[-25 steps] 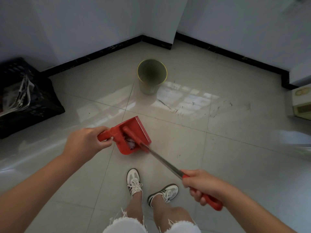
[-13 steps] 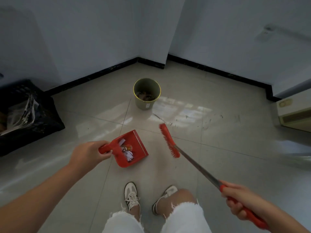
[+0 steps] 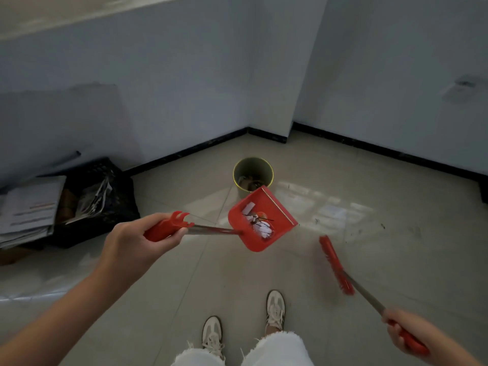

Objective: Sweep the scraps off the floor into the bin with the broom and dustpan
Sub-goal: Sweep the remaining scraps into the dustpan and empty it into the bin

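My left hand (image 3: 137, 240) grips the red handle of the red dustpan (image 3: 274, 207), which is lifted off the floor. White and orange paper scraps (image 3: 260, 224) lie in its pan. The pan's far edge overlaps the near rim of the round olive bin (image 3: 239, 169), which stands on the floor by the wall corner with rubbish inside. My right hand (image 3: 412, 331) holds the red grip of the broom; its red brush head (image 3: 335, 262) hangs to the right of the dustpan, apart from it.
A black crate (image 3: 116, 196) with papers and magazines sits at the left against the wall. Dark scuff marks (image 3: 383, 225) show on the glossy tiles at right. My two white shoes (image 3: 274, 310) stand at the bottom centre. Black skirting lines the walls.
The dustpan has risen off the floor and gone forward toward the bin, with scraps in it. The broom left the pan and swung out to the right. The view has tilted upward.
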Demonstrator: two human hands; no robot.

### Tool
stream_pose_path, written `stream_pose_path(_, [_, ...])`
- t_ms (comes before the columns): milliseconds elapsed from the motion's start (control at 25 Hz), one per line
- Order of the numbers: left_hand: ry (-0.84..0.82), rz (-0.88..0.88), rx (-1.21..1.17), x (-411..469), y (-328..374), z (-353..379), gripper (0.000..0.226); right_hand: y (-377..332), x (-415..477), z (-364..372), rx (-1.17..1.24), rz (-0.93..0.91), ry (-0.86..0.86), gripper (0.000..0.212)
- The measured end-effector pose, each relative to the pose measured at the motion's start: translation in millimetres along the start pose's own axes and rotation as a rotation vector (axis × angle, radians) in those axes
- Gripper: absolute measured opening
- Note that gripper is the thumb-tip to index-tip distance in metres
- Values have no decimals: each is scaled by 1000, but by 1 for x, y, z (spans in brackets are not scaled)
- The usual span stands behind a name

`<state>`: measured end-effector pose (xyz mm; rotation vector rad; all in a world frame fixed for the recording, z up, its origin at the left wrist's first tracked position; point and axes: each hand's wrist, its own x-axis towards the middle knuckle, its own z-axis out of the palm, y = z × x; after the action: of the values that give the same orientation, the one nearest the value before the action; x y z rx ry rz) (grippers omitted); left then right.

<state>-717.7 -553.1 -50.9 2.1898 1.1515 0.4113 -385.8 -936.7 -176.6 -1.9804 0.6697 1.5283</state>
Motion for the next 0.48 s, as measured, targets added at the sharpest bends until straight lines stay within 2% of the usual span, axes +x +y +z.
stream_pose_path(40, [16, -20, -61, 2, 16, 0, 17, -11, 6, -7, -14, -3, 3, 29])
stream_pose_path(120, [72, -62, -154, 4, 39, -3, 22, -34, 15, -18, -25, -14, -18, 26])
stream_pose_path(200, [185, -158, -218, 5, 49, -5, 15, -55, 22, -27, -14, -23, -46, 23])
stream_pose_path(320, [337, -463, -354, 7, 29, 9, 14, -82, 28, -34, 7, -17, -97, 21])
stream_pose_path(400, [407, -713, -575, 7, 13, 31, 25, -103, 25, -34, 0, -2, -138, 20])
stream_pose_path(480, [459, -897, -754, 11, 6, 58, 23, -128, 17, -30, -17, -12, -170, 20])
